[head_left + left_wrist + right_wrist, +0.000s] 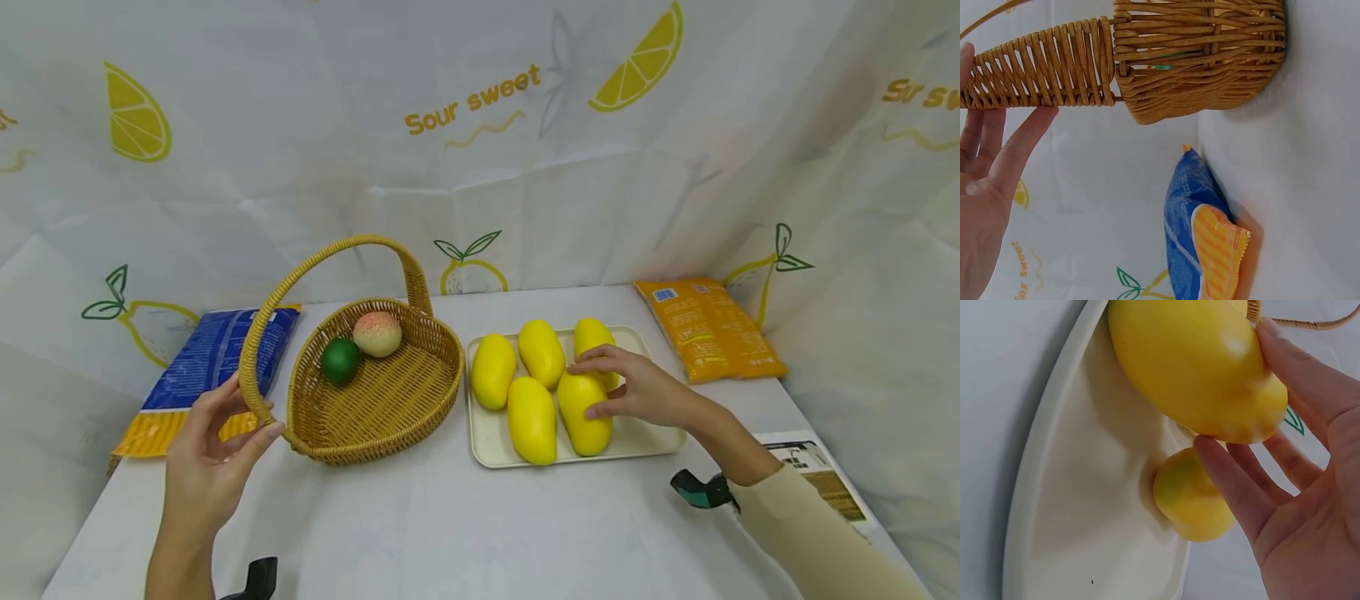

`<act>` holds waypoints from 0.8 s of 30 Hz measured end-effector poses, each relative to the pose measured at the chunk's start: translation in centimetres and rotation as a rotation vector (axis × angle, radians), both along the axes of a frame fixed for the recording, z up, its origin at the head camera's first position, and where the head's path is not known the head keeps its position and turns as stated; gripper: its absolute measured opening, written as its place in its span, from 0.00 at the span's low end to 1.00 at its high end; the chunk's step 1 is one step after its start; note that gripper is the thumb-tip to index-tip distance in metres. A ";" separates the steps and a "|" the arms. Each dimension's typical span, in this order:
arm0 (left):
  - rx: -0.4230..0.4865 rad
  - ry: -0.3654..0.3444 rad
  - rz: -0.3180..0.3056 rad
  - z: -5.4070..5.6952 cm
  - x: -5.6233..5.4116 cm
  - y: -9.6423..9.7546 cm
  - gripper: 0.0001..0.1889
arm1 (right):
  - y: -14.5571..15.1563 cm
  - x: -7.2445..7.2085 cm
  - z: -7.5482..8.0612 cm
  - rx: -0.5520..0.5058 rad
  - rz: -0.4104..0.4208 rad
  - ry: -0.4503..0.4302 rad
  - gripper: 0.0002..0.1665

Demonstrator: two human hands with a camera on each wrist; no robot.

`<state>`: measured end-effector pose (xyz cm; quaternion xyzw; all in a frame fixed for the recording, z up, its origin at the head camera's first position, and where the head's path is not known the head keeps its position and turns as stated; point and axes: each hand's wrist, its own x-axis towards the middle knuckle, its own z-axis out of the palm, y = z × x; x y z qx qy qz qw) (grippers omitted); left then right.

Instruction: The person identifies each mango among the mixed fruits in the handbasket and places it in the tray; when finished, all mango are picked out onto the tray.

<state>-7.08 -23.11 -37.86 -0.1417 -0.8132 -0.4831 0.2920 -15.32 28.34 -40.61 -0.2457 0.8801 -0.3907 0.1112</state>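
A wicker basket [375, 417] with a tall arched handle stands on the left half of the table, holding a peach [377, 334] and a dark green round fruit [341, 361]. My left hand [213, 454] grips the lower left part of the handle [1041, 65] between thumb and fingers. On the right, a cream tray [645, 437] carries several yellow mangoes. With thumb and fingertips, my right hand [637, 387] holds the front right mango [583, 417]. In the right wrist view this mango [1197, 362] fills the top, and another mango [1191, 494] lies just beyond the fingers.
A blue and orange packet [217, 358] lies left of the basket, partly behind the handle and left hand. An orange packet [708, 329] lies at the back right. A printed card [821, 475] is partly under the right forearm. White printed cloth [337, 167] hangs behind.
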 end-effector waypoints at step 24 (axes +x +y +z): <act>-0.007 -0.013 0.010 0.1 0.0 0.0 0.42 | 0.0 0.1 -0.2 0.101 0.014 0.096 0.27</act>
